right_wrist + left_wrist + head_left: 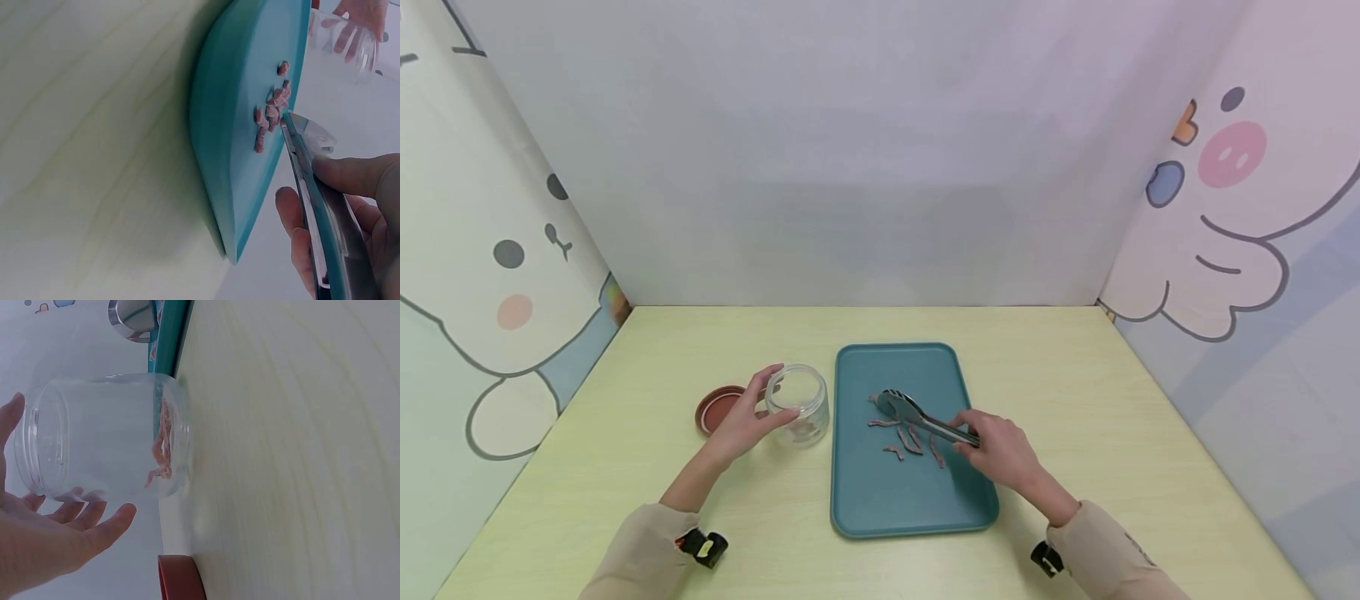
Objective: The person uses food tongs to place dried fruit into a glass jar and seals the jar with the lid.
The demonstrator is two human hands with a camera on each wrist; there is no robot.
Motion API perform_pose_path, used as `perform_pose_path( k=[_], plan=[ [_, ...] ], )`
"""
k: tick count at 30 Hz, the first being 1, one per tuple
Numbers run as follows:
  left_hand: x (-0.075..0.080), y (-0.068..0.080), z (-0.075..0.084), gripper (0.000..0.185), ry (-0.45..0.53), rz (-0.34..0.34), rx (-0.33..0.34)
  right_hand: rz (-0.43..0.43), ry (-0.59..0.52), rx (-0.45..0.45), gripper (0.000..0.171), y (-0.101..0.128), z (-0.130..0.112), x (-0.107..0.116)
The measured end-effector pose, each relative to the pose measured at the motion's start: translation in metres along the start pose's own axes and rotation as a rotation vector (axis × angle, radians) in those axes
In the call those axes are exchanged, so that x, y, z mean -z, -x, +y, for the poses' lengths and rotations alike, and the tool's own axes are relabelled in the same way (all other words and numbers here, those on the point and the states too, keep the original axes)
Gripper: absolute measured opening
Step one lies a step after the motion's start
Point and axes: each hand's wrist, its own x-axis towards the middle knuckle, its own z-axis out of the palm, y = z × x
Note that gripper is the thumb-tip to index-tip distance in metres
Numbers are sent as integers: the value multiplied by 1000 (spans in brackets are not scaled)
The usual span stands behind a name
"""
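Observation:
My left hand (pixel 743 422) holds a clear glass jar (pixel 801 407) standing on the table just left of a teal tray (pixel 887 500), thumb over the rim and fingers round the side. In the left wrist view, the jar (pixel 106 444) has a few pink meat strips (pixel 161 447) at its bottom. My right hand (pixel 1000 450) grips metal tongs (pixel 917 414), whose rounded tips lie low over several pink strips (pixel 910 437) on the tray. In the right wrist view, my fingers (pixel 369 187) wrap the tongs (pixel 319 206) beside the strips (pixel 272 112).
A reddish-brown lid (pixel 717 408) lies on the pale wooden table left of the jar. Cartoon-printed panels wall in the table on the left, back and right. Bare tabletop stretches right of the tray and in front of it.

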Motion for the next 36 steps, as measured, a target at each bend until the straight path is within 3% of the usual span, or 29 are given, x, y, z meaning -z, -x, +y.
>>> perform_pose_path(
  k=[7,17,36],
  plan=[
    [-1,1,-1,75,-47,6,-51,72,-36,24,22,-2,0,9],
    [0,-1,-2,75,0,-5,12,116,-46,65,23,-9,-5,25],
    [0,0,1,76,8,0,14,145,-108,175,24,-21,-37,53]
  ],
)
